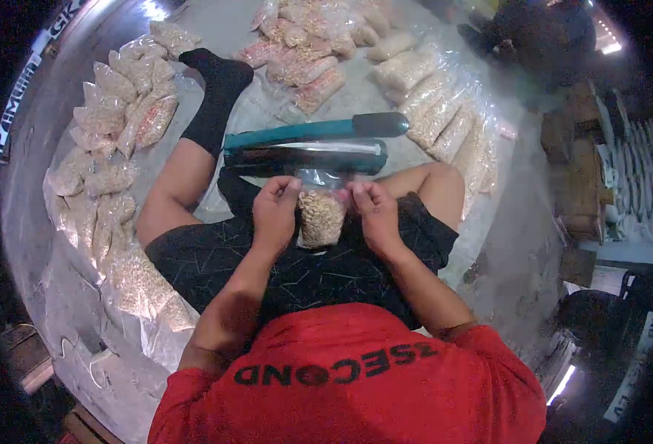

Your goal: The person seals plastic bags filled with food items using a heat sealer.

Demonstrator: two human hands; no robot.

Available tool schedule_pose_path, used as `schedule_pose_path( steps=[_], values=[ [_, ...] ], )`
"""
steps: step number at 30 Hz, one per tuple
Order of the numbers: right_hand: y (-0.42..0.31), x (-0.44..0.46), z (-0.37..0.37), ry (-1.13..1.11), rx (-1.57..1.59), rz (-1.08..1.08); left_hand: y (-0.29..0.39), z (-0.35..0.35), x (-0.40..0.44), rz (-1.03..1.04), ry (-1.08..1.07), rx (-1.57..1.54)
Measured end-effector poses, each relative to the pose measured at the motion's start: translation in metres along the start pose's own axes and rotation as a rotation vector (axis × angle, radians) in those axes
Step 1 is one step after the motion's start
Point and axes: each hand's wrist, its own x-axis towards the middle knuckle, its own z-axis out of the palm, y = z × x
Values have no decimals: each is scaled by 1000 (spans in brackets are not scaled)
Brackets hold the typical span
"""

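Observation:
A clear plastic bag (320,220), its lower part filled with pale beans or nuts, hangs upright over my lap. My left hand (275,212) pinches its upper left edge between thumb and fingers. At the upper right edge, my right hand (376,212) is closed on the same bag, with a small pinkish patch beside its fingertips. The top of the bag reaches up to a teal heat sealer (304,148) on the floor just beyond my hands. The sealer's upper arm is raised from its base and ends in a dark handle at the right.
Rows of filled plastic bags (119,111) curve along my left side. More filled bags (312,52) lie ahead, and another row (434,100) lies to the right. My outstretched leg (219,96) separates the left and front groups. Boxes and stacked packages (622,170) stand at far right.

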Motion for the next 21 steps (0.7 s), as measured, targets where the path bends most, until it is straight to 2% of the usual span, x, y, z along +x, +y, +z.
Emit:
schedule_pose_path(
  steps=[2, 4, 5, 7, 10, 12, 14, 16, 19, 21],
  values=[
    [12, 11, 4, -6, 112, 2, -7, 1, 4, -12, 19, -2],
    [13, 13, 8, -15, 216, 7, -16, 1, 8, -105, -60, -294],
    [13, 13, 9, -10, 198, 7, -20, 0, 9, -106, -58, -293],
    [17, 15, 11, -10, 180, 11, -21, -1, 7, -140, -224, -400],
    [21, 15, 12, 41, 143, -29, -24, 7, 0, -204, -151, -466],
    [14, 17, 9, 19, 158, 68, -25, 11, -5, -214, -106, -401],
    [28, 27, 8, 41, 132, 45, -27, 13, -2, -220, -55, -334],
    [28, 40, 14, 55, 108, 25, -28, 15, 11, -91, 33, -118],
    [21, 61, 19, 86, 237, 130, -28, 16, 42, -130, 8, -164],
    [12, 72, 17, 77, 78, 212, -32, 18, 60, -120, 23, -114]
  ],
)
